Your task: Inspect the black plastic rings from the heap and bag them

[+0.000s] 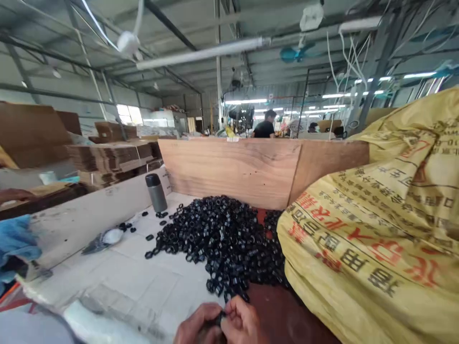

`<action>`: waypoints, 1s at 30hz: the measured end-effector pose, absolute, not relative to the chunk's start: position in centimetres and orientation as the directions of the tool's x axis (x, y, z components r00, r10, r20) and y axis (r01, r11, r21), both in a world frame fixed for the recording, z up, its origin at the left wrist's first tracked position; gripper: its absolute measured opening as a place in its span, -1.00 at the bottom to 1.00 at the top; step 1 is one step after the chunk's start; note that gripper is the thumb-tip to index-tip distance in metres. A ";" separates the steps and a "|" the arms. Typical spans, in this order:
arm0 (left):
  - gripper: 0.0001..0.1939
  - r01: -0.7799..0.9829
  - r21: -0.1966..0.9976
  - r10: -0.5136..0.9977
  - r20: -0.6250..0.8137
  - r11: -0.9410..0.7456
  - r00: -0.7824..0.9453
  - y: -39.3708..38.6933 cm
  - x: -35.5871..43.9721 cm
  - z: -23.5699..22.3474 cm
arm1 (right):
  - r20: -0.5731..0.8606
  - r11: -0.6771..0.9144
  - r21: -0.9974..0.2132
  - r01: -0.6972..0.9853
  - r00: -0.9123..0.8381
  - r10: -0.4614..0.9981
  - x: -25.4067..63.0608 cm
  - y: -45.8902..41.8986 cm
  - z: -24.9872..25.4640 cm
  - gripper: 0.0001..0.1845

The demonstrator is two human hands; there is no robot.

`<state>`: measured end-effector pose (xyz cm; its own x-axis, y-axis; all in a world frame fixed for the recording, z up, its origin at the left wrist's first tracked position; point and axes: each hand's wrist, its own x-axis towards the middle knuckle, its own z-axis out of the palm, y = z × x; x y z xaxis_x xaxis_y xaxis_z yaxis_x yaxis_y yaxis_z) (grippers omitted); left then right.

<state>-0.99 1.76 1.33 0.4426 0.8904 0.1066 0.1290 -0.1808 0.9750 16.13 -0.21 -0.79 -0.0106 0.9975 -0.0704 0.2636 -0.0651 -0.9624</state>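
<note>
At the bottom of the head view my left hand [195, 326] and my right hand [244, 322] meet, fingers pinched together. Between their fingertips is a small black ring-shaped part [220, 317], mostly covered by the fingers. Both hands are closed on it. Just beyond them spreads a large heap of similar black ring-shaped parts [222, 234], its near edge almost at my fingers. Under the hands lie a white sheet [161, 291] and a dark red surface [287, 310].
A printed yellow sack [358, 239] bulges on the right. Wooden boards [233, 167] wall the far side. A dark bottle [156, 193] and a small plastic bag [107, 237] stand left of the heap. Stacked cardboard [111, 157] and a person [264, 125] are farther back.
</note>
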 end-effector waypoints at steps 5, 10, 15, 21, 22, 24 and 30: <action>-0.80 0.278 0.950 0.808 -0.051 -0.142 0.586 0.5 -1.2 1.8 | 0.126 0.027 -0.858 0.513 0.159 0.979 19.2 -0.3 2.1 -0.64; -0.81 0.205 0.961 0.594 -0.058 -0.183 0.803 1.0 -1.7 2.6 | 0.163 -0.028 -0.793 0.609 0.256 0.953 22.4 1.3 0.6 -0.81; -0.77 0.353 0.924 0.895 -0.030 -0.145 0.446 1.7 0.5 1.6 | 0.256 0.125 -0.697 0.706 0.082 0.963 22.3 1.1 -0.2 -0.85; -0.71 0.573 0.735 0.927 0.216 -0.361 0.307 2.9 2.9 -0.7 | 0.275 0.229 -0.558 0.797 -0.082 0.958 21.2 0.5 -0.3 -0.80; -0.79 0.596 0.716 0.928 0.220 -0.364 0.302 3.0 3.0 -0.8 | 0.273 0.224 -0.547 0.806 -0.081 0.959 21.1 0.5 -0.3 -0.81; -0.90 0.605 0.704 0.926 0.232 -0.372 0.299 3.0 3.0 -0.8 | 0.275 0.223 -0.542 0.810 -0.080 0.958 21.2 0.5 -0.2 -0.79; -0.71 0.565 0.709 0.905 0.290 -0.422 0.313 1.9 1.3 -0.3 | 0.276 0.240 -0.686 0.687 -0.059 0.959 20.9 0.3 1.0 -0.77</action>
<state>1.34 1.91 -0.26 0.3128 0.9045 0.2898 0.5647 -0.4224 0.7090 20.90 0.30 0.98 -0.0594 0.9592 0.2764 0.6869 0.2402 -0.6859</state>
